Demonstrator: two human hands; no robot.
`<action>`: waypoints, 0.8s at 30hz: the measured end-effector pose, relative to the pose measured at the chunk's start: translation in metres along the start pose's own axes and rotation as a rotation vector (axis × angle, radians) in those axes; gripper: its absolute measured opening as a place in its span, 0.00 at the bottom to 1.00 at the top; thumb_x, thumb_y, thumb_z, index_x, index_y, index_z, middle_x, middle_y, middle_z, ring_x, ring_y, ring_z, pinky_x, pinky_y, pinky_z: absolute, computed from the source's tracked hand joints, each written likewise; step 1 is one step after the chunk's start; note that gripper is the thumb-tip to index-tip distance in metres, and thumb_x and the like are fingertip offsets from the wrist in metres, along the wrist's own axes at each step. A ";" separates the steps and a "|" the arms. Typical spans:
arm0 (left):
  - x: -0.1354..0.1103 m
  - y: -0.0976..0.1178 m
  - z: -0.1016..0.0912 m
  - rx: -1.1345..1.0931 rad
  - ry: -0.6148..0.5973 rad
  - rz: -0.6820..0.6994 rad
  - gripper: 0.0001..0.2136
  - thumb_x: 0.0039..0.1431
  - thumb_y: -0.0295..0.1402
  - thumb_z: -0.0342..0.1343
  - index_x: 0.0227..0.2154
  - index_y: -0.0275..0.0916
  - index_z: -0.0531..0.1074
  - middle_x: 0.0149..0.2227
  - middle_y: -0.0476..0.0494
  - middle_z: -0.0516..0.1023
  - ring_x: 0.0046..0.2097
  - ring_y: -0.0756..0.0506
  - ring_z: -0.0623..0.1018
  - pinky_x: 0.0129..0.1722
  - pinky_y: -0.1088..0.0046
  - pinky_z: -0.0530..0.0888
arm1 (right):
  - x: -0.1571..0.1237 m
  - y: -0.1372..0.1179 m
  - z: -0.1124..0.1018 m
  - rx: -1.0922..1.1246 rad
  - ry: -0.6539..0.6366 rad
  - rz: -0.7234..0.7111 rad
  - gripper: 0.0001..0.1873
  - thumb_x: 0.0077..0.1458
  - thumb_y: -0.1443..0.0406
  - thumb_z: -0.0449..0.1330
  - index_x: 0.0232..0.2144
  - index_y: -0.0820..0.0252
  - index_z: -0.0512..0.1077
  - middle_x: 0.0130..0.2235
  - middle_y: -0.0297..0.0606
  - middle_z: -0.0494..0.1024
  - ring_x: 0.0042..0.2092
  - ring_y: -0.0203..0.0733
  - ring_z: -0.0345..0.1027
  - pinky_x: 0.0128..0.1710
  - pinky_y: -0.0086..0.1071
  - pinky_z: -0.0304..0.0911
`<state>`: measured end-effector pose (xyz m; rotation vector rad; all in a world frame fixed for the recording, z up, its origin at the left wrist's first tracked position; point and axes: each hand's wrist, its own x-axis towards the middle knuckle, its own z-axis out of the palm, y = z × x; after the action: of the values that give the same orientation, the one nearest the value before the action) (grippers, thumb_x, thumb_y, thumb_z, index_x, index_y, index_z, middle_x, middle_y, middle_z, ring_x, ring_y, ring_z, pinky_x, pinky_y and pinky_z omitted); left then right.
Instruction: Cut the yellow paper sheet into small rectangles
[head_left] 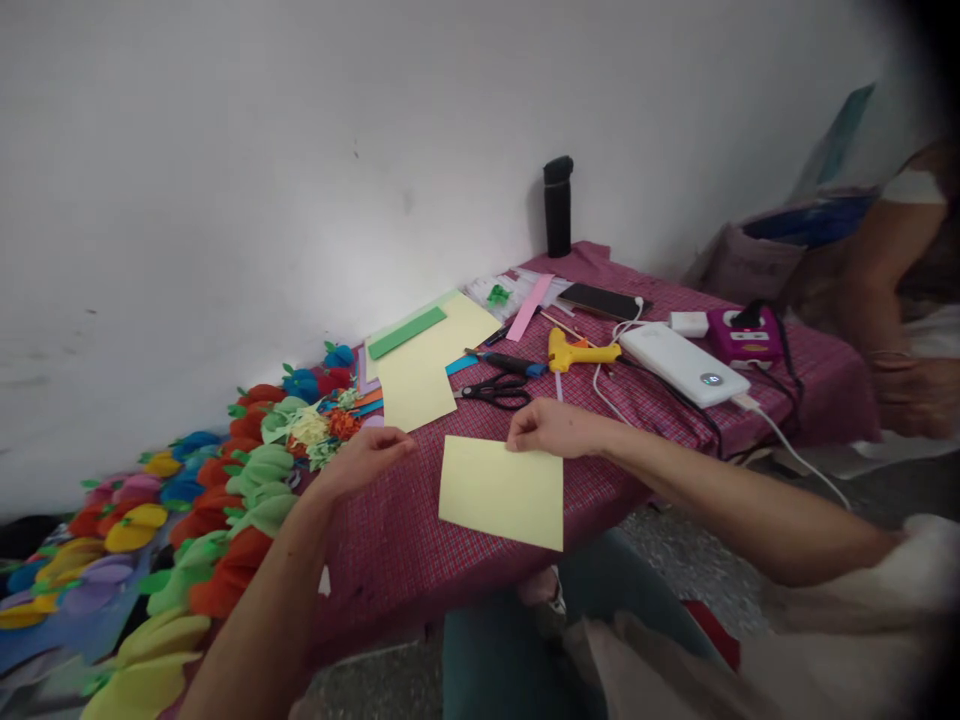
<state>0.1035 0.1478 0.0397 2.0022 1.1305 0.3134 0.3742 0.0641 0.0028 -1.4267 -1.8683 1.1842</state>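
A pale yellow sheet of paper (499,495) is pinched at its top edge by my right hand (551,428), over the front of the checked tablecloth. My left hand (371,462) hovers to the left of that sheet, fingers loosely bent and apart, with nothing in it. Just beyond the left hand lies a smaller yellow sheet (417,392), overlapping a larger yellow sheet (469,335). A green paper strip (407,332) rests across the larger one. Black-handled scissors (501,391) and a blue-and-black cutter-like tool (514,363) lie behind the right hand.
Colourful paper fruits (259,480) crowd the left side, beside shredded paper (315,428). At right are a yellow glue gun (577,352), a white power bank (682,362), a purple socket block (746,335) and cables. A black bottle (557,208) stands by the wall. Another person's arm (896,290) is far right.
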 end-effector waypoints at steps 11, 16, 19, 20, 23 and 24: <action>-0.030 0.003 0.072 -0.794 0.165 -0.116 0.17 0.42 0.36 0.61 0.37 0.37 0.72 0.38 0.43 0.75 0.36 0.48 0.73 0.33 0.75 0.68 | -0.002 0.001 0.006 0.540 0.160 0.061 0.15 0.43 0.56 0.58 0.27 0.63 0.69 0.26 0.35 0.73 0.24 0.32 0.64 0.25 0.26 0.59; -0.034 0.007 0.088 -0.819 0.315 -0.107 0.12 0.42 0.35 0.61 0.31 0.36 0.75 0.32 0.44 0.77 0.34 0.47 0.74 0.35 0.72 0.68 | -0.006 0.003 0.010 0.600 0.215 0.059 0.15 0.43 0.56 0.58 0.28 0.63 0.69 0.26 0.35 0.73 0.24 0.32 0.64 0.25 0.26 0.59; -0.033 0.012 0.091 -0.707 0.352 -0.111 0.10 0.41 0.36 0.61 0.28 0.36 0.76 0.30 0.45 0.78 0.34 0.46 0.74 0.36 0.72 0.68 | -0.007 0.001 0.011 0.610 0.153 0.064 0.16 0.43 0.55 0.59 0.29 0.63 0.69 0.27 0.36 0.74 0.25 0.32 0.64 0.25 0.25 0.59; -0.033 0.013 0.090 -0.672 0.352 -0.110 0.10 0.41 0.35 0.61 0.28 0.36 0.76 0.31 0.45 0.78 0.35 0.46 0.74 0.37 0.71 0.68 | -0.007 0.000 0.012 0.609 0.133 0.071 0.17 0.42 0.54 0.59 0.28 0.63 0.69 0.27 0.36 0.74 0.25 0.32 0.65 0.24 0.25 0.58; -0.034 0.015 0.089 -0.608 0.361 -0.085 0.10 0.42 0.36 0.60 0.28 0.36 0.76 0.32 0.45 0.78 0.34 0.46 0.74 0.36 0.72 0.68 | -0.006 0.002 0.014 0.600 0.113 0.089 0.16 0.42 0.55 0.59 0.26 0.64 0.69 0.25 0.36 0.73 0.23 0.32 0.64 0.22 0.25 0.57; -0.035 0.016 0.089 -0.597 0.362 -0.077 0.09 0.43 0.36 0.59 0.27 0.35 0.75 0.31 0.46 0.78 0.33 0.46 0.74 0.36 0.72 0.68 | -0.005 0.003 0.014 0.601 0.118 0.091 0.16 0.42 0.55 0.59 0.25 0.64 0.68 0.24 0.35 0.73 0.22 0.31 0.63 0.22 0.25 0.57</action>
<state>0.1424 0.0691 -0.0010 1.4018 1.1540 0.8877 0.3657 0.0549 -0.0061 -1.2087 -1.2244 1.5030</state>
